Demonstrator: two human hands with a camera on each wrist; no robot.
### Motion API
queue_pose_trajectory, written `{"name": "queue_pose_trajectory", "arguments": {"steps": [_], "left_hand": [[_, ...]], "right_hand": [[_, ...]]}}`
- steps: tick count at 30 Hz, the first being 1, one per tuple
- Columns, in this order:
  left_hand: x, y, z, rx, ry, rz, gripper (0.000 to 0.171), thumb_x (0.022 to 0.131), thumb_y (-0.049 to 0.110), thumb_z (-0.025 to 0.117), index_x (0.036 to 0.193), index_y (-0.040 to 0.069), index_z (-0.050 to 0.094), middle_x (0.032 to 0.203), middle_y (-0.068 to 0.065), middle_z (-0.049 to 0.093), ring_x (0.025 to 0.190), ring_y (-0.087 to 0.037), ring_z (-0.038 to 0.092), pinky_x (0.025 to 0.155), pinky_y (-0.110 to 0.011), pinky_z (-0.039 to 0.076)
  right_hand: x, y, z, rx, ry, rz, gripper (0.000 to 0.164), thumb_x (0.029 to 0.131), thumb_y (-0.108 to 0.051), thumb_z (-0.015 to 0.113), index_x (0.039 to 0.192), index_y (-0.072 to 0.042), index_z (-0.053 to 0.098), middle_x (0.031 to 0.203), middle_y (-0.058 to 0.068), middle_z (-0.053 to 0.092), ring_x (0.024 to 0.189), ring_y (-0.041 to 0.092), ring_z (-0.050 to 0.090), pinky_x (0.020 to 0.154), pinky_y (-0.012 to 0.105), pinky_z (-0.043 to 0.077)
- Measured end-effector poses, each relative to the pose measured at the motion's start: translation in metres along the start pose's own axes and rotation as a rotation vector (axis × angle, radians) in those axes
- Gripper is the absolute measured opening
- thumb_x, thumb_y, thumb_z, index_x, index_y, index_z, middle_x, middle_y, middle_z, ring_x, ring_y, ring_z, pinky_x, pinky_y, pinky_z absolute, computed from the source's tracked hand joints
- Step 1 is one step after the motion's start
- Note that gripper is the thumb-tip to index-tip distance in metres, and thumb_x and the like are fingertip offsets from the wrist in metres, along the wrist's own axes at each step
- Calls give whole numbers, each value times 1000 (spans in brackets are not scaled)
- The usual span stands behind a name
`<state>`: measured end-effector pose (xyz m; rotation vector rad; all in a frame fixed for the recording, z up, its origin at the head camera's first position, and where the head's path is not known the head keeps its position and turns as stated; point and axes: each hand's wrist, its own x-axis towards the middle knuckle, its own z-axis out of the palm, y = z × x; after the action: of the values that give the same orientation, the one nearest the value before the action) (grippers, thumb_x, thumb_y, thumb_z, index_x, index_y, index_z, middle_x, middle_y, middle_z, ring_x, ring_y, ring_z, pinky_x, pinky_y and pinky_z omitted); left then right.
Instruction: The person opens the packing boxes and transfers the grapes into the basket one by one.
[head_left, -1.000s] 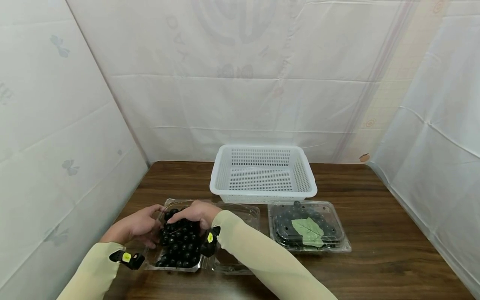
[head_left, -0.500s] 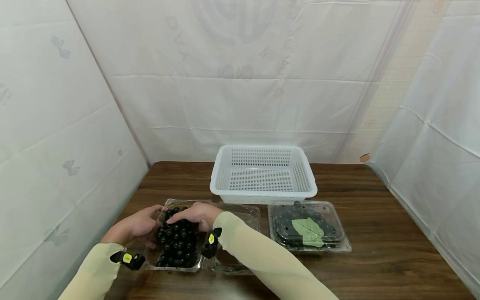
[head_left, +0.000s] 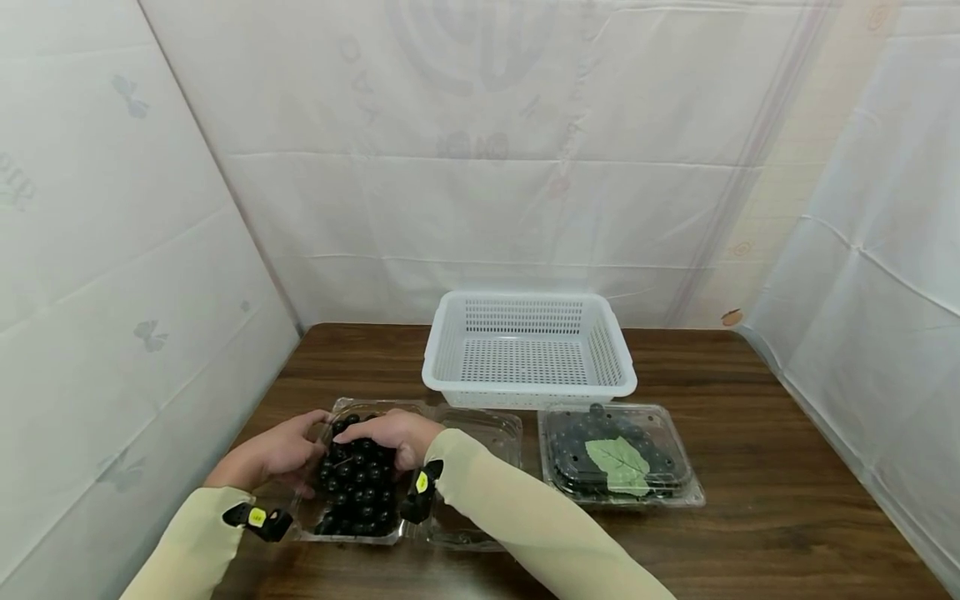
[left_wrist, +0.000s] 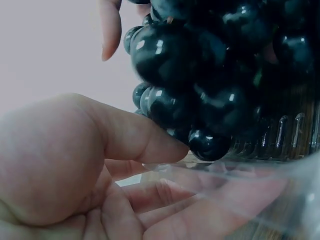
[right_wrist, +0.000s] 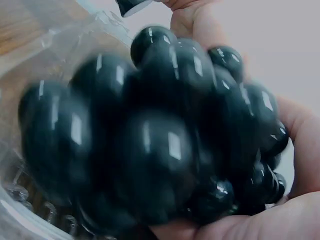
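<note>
A bunch of black grapes (head_left: 358, 487) is in the left half of an opened clear plastic clamshell container (head_left: 358, 540). My right hand (head_left: 401, 429) grips the bunch near its far end, with thumb and fingers around the fruit in the right wrist view. Along the container's left side, my left hand (head_left: 281, 450) pinches the clear wall. Its thumb (left_wrist: 145, 137) lies on the inner side against the lowest grapes (left_wrist: 207, 145), and the other fingers (left_wrist: 200, 200) show through the plastic. The container's lid half (head_left: 491, 429) lies folded out to the right, partly behind the right forearm.
A white perforated basket (head_left: 528, 389) stands at the back middle of the wooden table (head_left: 780, 467). To the right, a closed clamshell (head_left: 675, 496) holds dark grapes and a green leaf (head_left: 618, 465). White sheeting (head_left: 525, 208) surrounds the table.
The bunch has shifted and tilted a little within the container under my right hand. My left hand stays at the container's side. The head view has moved very slightly.
</note>
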<state>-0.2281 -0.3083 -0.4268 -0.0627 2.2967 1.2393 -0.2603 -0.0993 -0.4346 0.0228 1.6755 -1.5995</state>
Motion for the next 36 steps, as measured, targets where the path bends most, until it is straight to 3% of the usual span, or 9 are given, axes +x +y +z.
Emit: {"name": "queue_pose_trajectory", "arguments": {"steps": [3,6,12,20,23,25,27,29,36], "left_hand": [[-1,0,1,-14,-5,2,53,103,-4,40,153,2,24,67,-4,42,53,-16,38,63,-48,61],[-2,1,1,-18,-7,4,53,102,-5,40,153,2,24,66,-3,41,53,-16,37,62,-47,61],[-2,2,1,-24,-9,6,55,102,-5,42,153,1,24,69,-4,42,55,-16,39,63,-48,61],[0,1,2,-20,-18,12,57,100,-7,40,154,1,23,69,-6,45,51,-15,35,62,-48,61],[-1,0,2,-20,-23,16,58,100,-5,40,154,1,22,68,-5,44,50,-15,34,63,-49,61],[-1,0,2,-29,-19,12,58,100,-4,40,154,2,22,69,-5,44,51,-15,34,63,-49,61],[-1,0,2,-32,-17,13,58,100,-3,41,154,1,23,71,-7,46,53,-16,38,63,-49,61],[-1,0,3,-37,-9,8,57,99,-3,42,154,1,24,75,-9,51,55,-18,43,63,-48,61],[0,0,4,-47,7,0,55,99,-3,43,152,2,28,97,-19,61,67,-27,59,62,-49,61]], "right_hand": [[0,1,0,52,-21,-1,69,83,-24,85,137,-6,47,114,10,62,91,25,67,85,45,58],[-1,3,2,64,-14,-4,68,83,-24,85,136,-6,48,113,11,64,92,25,68,85,44,59],[-6,5,8,-15,125,-29,102,77,-36,89,157,-5,32,154,13,41,129,34,50,108,57,46],[-7,7,11,-2,174,-39,100,78,-28,88,156,-2,31,154,15,37,118,31,51,104,48,49],[-6,7,10,-27,196,-34,100,78,-30,87,157,-3,31,156,15,37,102,26,51,83,37,51],[-5,7,9,-55,204,-27,101,78,-34,87,158,-5,31,157,14,37,84,22,45,63,32,41],[-5,7,8,-72,207,-20,103,78,-36,86,159,-7,30,157,13,36,75,20,38,57,32,31],[-6,7,8,-68,202,-18,103,77,-36,86,159,-8,30,155,12,38,74,20,39,59,31,35],[-8,6,6,-11,190,-35,100,75,-30,85,156,-6,32,151,13,40,107,28,46,83,37,42]]}}
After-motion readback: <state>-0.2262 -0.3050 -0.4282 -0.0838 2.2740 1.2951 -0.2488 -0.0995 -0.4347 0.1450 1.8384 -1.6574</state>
